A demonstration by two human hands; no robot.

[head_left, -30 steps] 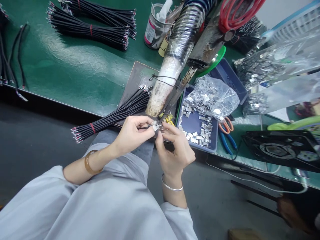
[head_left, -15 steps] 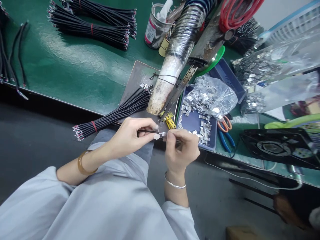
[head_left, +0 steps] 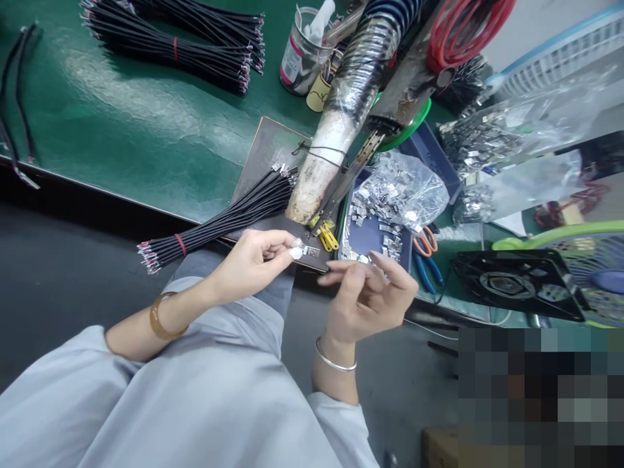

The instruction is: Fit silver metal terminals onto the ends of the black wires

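Note:
My left hand (head_left: 256, 260) pinches a thin black wire with a small metal terminal (head_left: 309, 249) at its tip, just in front of the green table's near edge. My right hand (head_left: 368, 296) hovers to the right of it, fingers spread and holding nothing, close to the blue tray (head_left: 373, 235) of loose metal terminals. A bundle of black wires (head_left: 224, 221) tied with a red band lies on a dark plate (head_left: 266, 153) beside my left hand. A taped, foil-wrapped tool arm (head_left: 336, 130) slants down to the plate.
More black wire bundles (head_left: 180, 45) lie at the back left of the green table (head_left: 136, 130). A clear bag of terminals (head_left: 407, 185), orange-and-blue pliers (head_left: 425, 250), a jar (head_left: 302, 52), a black fan (head_left: 517, 286) and further bags of terminals (head_left: 492, 136) crowd the right.
My right hand has let go of the wire's end, moved right and opened its fingers. My left hand keeps hold of the wire with the terminal on it.

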